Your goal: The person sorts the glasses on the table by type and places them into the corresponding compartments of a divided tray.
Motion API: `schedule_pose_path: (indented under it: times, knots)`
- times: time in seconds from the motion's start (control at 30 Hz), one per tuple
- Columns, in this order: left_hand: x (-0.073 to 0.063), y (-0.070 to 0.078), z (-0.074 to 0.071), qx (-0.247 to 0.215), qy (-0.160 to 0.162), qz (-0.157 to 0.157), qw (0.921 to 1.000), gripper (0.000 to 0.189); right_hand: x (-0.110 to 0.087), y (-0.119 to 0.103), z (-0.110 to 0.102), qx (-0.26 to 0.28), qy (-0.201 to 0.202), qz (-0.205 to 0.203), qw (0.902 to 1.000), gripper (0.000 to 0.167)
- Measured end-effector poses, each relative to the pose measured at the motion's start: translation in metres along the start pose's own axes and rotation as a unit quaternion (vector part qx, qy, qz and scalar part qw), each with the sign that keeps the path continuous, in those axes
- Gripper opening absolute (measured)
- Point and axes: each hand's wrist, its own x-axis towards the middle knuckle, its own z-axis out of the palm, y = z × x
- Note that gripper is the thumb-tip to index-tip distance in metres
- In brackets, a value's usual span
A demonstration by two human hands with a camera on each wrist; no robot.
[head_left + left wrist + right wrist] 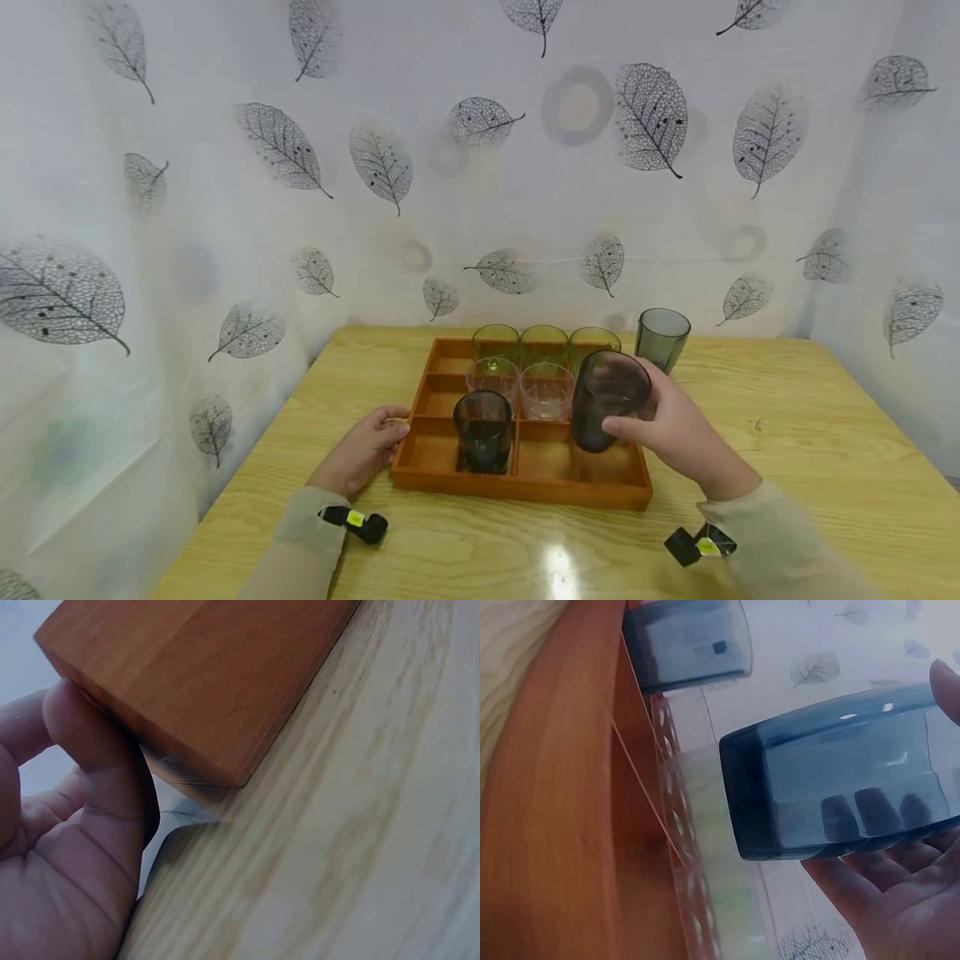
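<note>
My right hand [671, 429] grips a dark smoky drinking glass [609, 392], tilted above the right front of a wooden tray [517, 489] with compartments. In the right wrist view the glass [832, 780] lies sideways, fingers showing through its wall. My left hand [367, 450] holds the tray's left side, its thumb tip at the lower corner in the left wrist view. Another dark glass [483, 429] stands in the front row of the tray. Two clear glasses [546, 393] occupy the middle row, and three green glasses [495, 343] the back row.
A grey glass [667, 329] is behind the right hand, at the tray's back right. The tray rests on a light wood table [795, 433]. A leaf-patterned curtain [480, 208] hangs along the table's back and left sides.
</note>
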Motion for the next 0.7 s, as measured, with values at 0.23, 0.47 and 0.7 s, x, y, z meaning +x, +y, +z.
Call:
schedule_pose_path:
  times: [0.23,0.47,0.7]
  knots:
    - [0.000,0.001,0.001,-0.001,0.002,0.002,1.0000,0.038,0.006,0.010,0.026,0.030,-0.010,0.001,0.9995,0.074]
    - [0.001,0.000,0.000,0.000,-0.003,-0.001,1.0000,0.039,0.008,0.019,0.046,-0.018,-0.003,0.029,0.9994,0.078]
    - [-0.001,0.002,0.001,-0.001,-0.001,0.001,1.0000,0.038,0.007,0.029,0.060,-0.037,-0.021,0.083,0.9956,0.081]
